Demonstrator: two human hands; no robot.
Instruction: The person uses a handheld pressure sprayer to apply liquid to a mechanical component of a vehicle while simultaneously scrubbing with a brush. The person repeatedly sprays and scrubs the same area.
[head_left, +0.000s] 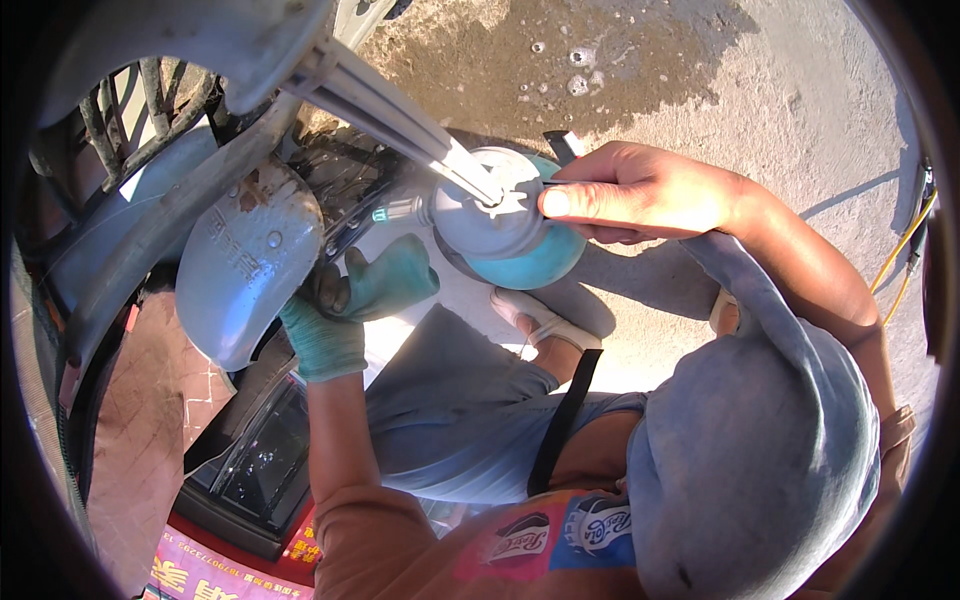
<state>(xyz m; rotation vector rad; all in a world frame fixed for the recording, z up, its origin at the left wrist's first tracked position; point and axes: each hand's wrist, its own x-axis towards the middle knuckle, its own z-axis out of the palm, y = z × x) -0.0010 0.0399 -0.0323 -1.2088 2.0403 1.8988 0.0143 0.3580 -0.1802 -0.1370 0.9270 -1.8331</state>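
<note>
My bare right hand (645, 196) holds a pump sprayer (487, 217) at the side of its grey cap, thumb uppermost. The sprayer has a turquoise tank (525, 262) and a nozzle (397, 211) that points left. A ribbed grey plunger rod (405, 127) rises from the cap towards the upper left. My left hand (321, 330) wears a knitted mint-green glove and seems to hold a second mint-green glove (394, 277); dark fingertips show between them. Beside it hangs a rounded, pale metal cover (251, 262) with raised lettering and rust.
A grey metal tube (180, 202) and dark bars (150, 105) stand at the left. Below are a brown quilted cloth (135, 420) and a glass-topped case (262, 457). Suds (583, 58) lie on wet concrete. Grey-blue cloth (750, 450) fills the lower right.
</note>
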